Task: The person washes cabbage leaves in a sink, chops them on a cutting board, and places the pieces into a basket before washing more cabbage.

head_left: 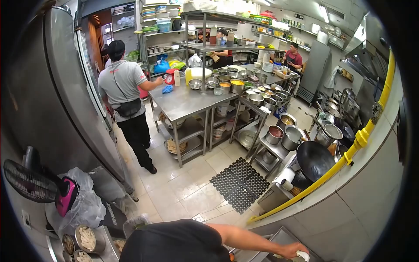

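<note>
My left arm reaches from a black sleeve at the bottom of the view toward the lower right. At its end my left hand [291, 250] is closed on a small crumpled white thing [303, 255], whose kind I cannot make out. The hand is low over a metal tray or counter [283, 238], partly cut off by the frame's lower edge. My right hand is not in view.
At the lower left are a pot of pale food pieces [87, 239], plastic bags [85, 207] and a fan [30, 181]. A black mat [240, 184] lies on the floor. A steel table [179, 105] holds several bowls. A co-worker [124, 89] stands beside it; a wok [320, 161] is right.
</note>
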The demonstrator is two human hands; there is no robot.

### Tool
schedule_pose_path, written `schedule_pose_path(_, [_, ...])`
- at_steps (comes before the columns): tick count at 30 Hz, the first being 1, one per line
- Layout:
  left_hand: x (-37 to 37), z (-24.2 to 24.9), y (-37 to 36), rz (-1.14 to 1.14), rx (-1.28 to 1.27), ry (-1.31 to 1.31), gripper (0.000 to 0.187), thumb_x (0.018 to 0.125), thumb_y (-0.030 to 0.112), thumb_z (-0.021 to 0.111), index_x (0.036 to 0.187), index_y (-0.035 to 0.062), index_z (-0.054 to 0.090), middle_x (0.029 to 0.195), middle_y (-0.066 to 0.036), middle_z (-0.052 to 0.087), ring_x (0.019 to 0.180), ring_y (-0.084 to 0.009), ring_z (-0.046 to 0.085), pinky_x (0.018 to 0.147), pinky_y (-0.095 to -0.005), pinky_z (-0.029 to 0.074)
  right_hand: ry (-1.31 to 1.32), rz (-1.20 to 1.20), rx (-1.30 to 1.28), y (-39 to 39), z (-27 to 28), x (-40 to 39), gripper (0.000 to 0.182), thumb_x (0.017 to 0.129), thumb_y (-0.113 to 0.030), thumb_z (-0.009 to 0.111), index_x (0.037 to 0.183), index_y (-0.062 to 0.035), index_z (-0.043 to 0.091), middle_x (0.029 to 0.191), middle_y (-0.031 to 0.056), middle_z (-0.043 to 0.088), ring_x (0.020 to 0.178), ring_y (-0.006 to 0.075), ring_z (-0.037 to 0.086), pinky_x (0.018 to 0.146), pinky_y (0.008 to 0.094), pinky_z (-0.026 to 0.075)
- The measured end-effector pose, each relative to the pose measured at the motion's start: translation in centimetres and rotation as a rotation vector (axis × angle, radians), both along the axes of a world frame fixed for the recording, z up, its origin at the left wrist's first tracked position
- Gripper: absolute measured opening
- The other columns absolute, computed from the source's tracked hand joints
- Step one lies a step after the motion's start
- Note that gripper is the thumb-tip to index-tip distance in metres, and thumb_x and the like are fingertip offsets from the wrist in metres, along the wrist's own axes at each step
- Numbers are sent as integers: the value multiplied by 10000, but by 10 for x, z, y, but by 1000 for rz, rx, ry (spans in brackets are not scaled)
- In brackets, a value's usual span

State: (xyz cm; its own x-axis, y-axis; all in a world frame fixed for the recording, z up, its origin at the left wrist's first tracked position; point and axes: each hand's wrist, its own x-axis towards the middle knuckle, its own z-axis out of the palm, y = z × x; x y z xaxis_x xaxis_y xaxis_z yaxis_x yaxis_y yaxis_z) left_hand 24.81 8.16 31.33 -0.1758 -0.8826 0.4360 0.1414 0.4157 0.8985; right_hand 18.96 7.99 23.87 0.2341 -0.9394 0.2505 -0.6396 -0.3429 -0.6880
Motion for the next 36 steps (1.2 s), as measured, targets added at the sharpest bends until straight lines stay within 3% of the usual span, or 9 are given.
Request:
schedule_pose_path(7, [10, -9, 0, -8, -93, 1, 322, 706, -27, 597, 1027, 0, 619, 968, -129, 665, 922, -236, 628, 794, -330, 474, 12, 11, 22, -5, 3, 1, 276, 907, -254, 501, 1066, -55, 608, 984, 118, 626, 885, 258, 602, 773, 388, 484])
schedule_pose_path(10, [10, -18, -6, 107, -101, 11, 332, 701, -49, 568, 1027, -6, 616, 970, -135, 662, 928, -244, 624, 804, -329, 469, 9, 12, 20, -8, 3, -1, 277, 907, -255, 501, 1066, -54, 608, 981, 118, 627, 884, 258, 603, 771, 387, 485])
schedule_pose_path(24, [35, -18, -1, 83, 0, 40, 353, 726, -50, 499, 1053, 23, 608, 977, -117, 658, 940, -232, 617, 808, -327, 467, 28, -22, 31, -9, 7, 0, 285, 905, -260, 503, 1067, -52, 611, 968, 120, 635, 874, 261, 608, 760, 384, 488])
schedule_pose_path(25, [47, 4, 12, 21, 78, 44, 363, 727, -59, 489, 1061, 21, 607, 987, -125, 655, 960, -228, 611, 827, -327, 461, 29, -24, 30, -10, 8, -1, 285, 905, -260, 503, 1067, -52, 611, 967, 120, 635, 874, 261, 608, 760, 384, 488])
schedule_pose_path(29, [55, -13, 0, 81, 60, 82, 368, 732, -59, 486, 1070, 22, 606, 1008, -126, 654, 972, -223, 606, 848, -323, 456, 41, -32, 25, -13, 10, -2, 287, 905, -262, 503, 1067, -51, 612, 963, 120, 638, 871, 261, 609, 756, 383, 489])
schedule_pose_path(32, [70, -17, 1, 125, 4, -27, 417, 772, -49, 454, 1164, 31, 575, 1072, -96, 636, 1023, -181, 576, 865, -301, 444, 53, -31, 31, -14, 12, -1, 289, 904, -263, 504, 1067, -51, 612, 960, 121, 639, 869, 262, 610, 754, 383, 490])
schedule_pose_path(36, [88, -20, 3, 153, 151, -29, 421, 782, -45, 453, 1177, 37, 573, 1079, -93, 634, 1030, -172, 570, 869, -295, 441, 58, -23, 33, -15, 12, 1, 291, 904, -264, 504, 1067, -50, 613, 956, 121, 642, 867, 263, 611, 751, 382, 491])
